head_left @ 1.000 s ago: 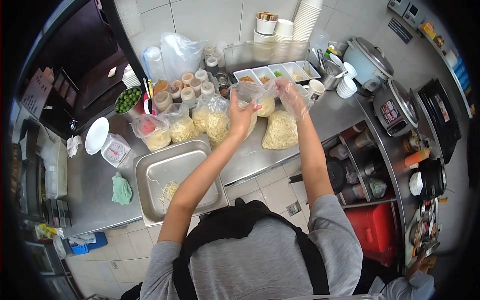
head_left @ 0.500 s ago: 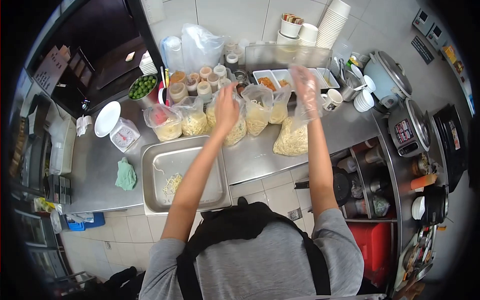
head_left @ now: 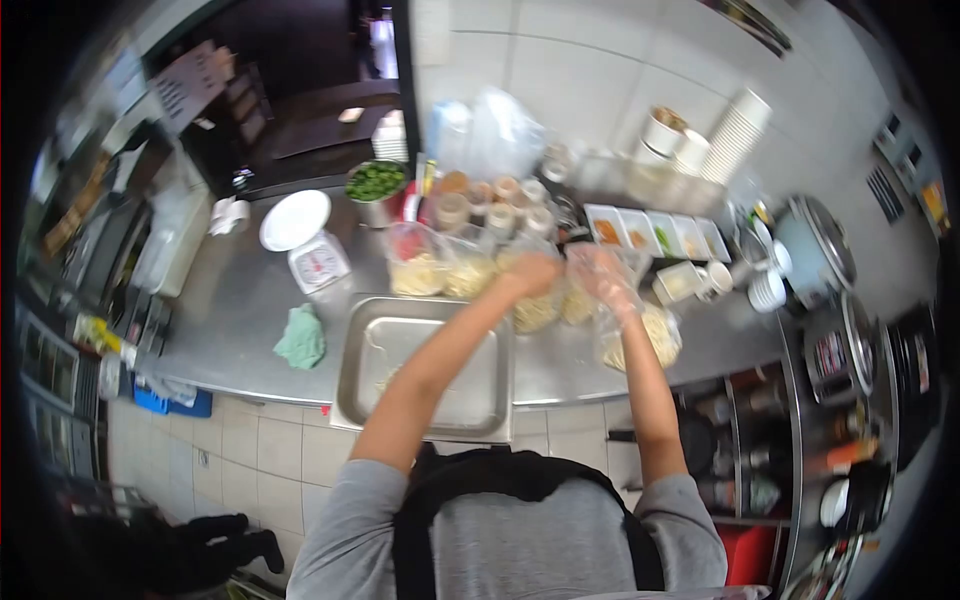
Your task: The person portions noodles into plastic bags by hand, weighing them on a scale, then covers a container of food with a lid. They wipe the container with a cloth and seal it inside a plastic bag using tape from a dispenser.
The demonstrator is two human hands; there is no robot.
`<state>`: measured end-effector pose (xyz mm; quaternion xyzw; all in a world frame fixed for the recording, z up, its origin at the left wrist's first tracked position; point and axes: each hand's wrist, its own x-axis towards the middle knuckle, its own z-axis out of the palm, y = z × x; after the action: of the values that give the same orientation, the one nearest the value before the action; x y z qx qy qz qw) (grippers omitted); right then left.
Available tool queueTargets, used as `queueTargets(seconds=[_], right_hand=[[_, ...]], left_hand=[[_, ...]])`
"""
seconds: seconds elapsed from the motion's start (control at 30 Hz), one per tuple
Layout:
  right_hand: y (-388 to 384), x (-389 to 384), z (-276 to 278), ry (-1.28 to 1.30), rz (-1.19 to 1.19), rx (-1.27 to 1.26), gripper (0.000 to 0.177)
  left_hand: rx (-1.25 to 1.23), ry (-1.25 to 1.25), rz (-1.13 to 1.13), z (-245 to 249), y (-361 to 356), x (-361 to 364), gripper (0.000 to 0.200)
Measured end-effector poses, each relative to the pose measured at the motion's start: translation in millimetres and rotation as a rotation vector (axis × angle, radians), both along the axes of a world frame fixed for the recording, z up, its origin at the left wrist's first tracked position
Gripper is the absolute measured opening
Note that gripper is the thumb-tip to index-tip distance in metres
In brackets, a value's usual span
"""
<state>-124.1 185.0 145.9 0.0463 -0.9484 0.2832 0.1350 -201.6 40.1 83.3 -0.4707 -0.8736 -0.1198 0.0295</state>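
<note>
My bare left hand (head_left: 535, 274) is over the clear plastic bags of noodles (head_left: 538, 312) in the row at the counter's back. Motion blur hides its fingers. My right hand (head_left: 606, 282), in a loose clear plastic glove, is at the upper part of another noodle bag (head_left: 577, 303); its fingers are smeared too. Below the right wrist lies a fuller bag of noodles (head_left: 655, 342). To the left stand two more noodle bags, one with something red (head_left: 405, 243) at its top. A steel tray (head_left: 450, 412) with a few noodle strands sits in front.
On the left are a kitchen scale (head_left: 320, 264), a white plate (head_left: 297, 220) and a green cloth (head_left: 301, 338). Jars (head_left: 453, 210), a pot of green fruits (head_left: 377, 187) and white topping containers (head_left: 690, 236) line the back. Cookers (head_left: 832, 340) stand at right.
The view has shifted, so the counter sits lower and further right. My right hand has come down and closer to my left hand, which has moved right along the bags.
</note>
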Motion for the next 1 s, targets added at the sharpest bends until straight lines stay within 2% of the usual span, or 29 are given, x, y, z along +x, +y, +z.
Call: queueTargets(seconds=[0.07, 0.13, 0.2, 0.27, 0.3, 0.33, 0.37, 0.43, 0.5, 0.57, 0.63, 0.67, 0.7, 0.77, 0.83, 0.87, 0.93, 0.97, 1.0], right_hand=[[3, -6, -13, -0.046, 0.064, 0.263, 0.025], [-9, 5, -1, -0.139, -0.031, 0.236, 0.025], [-16, 17, 9, -0.313, 0.129, 0.311, 0.025], [-51, 34, 11, -0.582, 0.390, -0.138, 0.022], [-72, 34, -12, -0.610, 0.630, -0.205, 0.021], [-97, 38, -46, -0.501, 0.749, -0.260, 0.024], [-123, 31, -82, -0.343, 0.940, 0.138, 0.043], [-176, 44, -136, -0.387, 0.800, 0.207, 0.058], [-221, 57, -161, -0.236, 0.834, 0.167, 0.071], [-246, 86, -100, -0.367, 0.804, 0.093, 0.061], [-267, 82, -159, -0.360, 0.789, 0.174, 0.050], [-272, 87, -184, -0.366, 0.761, 0.205, 0.044], [-270, 91, -186, -0.320, 0.729, 0.138, 0.039], [-260, 89, -175, -0.221, 0.652, 0.012, 0.029], [-258, 88, -153, -0.181, 0.607, 0.147, 0.026], [-255, 87, -146, -0.161, 0.598, 0.221, 0.025], [-251, 85, -146, -0.191, 0.537, 0.071, 0.028], [-249, 80, -143, -0.195, 0.516, -0.001, 0.030], [-243, 74, -141, -0.164, 0.613, -0.281, 0.029]], left_hand=[[-0.038, 0.037, -0.059, -20, 5, -16, 0.014], [0.105, 0.121, -0.015, -10, 2, -18, 0.011], [0.214, 0.168, -0.037, 0, -9, -21, 0.009], [0.279, 0.176, -0.118, 17, -25, -18, 0.009], [0.254, 0.154, -0.190, 28, -34, -12, 0.009], [0.230, 0.134, -0.264, 44, -44, -8, 0.008], [0.208, 0.115, -0.338, 56, -51, -4, 0.008], [0.170, 0.067, -0.401, 62, -59, 1, 0.007], [0.134, 0.030, -0.411, 67, -67, 5, 0.007], [0.105, -0.005, -0.373, 68, -74, 11, 0.009], [0.140, 0.043, -0.230, 47, -72, 3, 0.013], [0.069, 0.030, -0.143, 49, -69, 2, 0.015], [-0.001, 0.018, -0.066, 53, -66, 1, 0.018], [0.359, 0.062, -0.052, 52, -60, 9, 0.026], [0.430, 0.218, -0.111, 44, -52, 21, 0.028], [0.307, 0.115, -0.053, 47, -48, 27, 0.028], [0.048, -0.064, 0.083, 57, -45, 31, 0.028], [0.058, -0.081, 0.142, 58, -43, 25, 0.026], [0.069, -0.098, 0.207, 57, -41, 18, 0.024]])
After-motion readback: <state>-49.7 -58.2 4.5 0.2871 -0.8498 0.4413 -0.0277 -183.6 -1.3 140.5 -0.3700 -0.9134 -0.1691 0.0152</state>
